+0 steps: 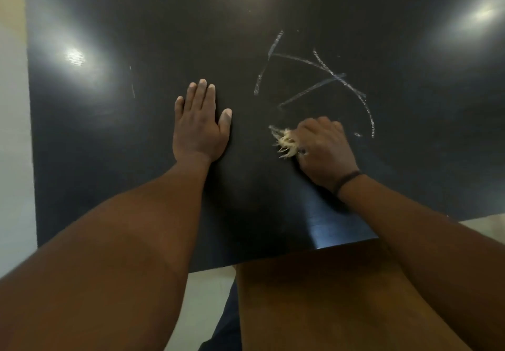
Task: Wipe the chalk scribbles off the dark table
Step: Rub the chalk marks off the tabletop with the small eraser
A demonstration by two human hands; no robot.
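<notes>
Chalk scribbles (322,77) cross the right-of-centre part of the dark counter (136,22): several pale, crossing strokes and a long curved line that runs down toward the right. Just below them, the right hand (325,148) is clenched around a pale, frayed wad of fibres (285,143), which sticks out from the thumb side and touches the counter beside a short chalk mark. A dark band (347,180) circles that wrist. To the left, well apart from the scribbles, the left hand (200,126) lies flat on the counter, fingers straight and together, thumb spread, grasping nothing. A faint thin chalk line (132,85) shows farther left. Bright light reflections sit near both sides of the counter.
</notes>
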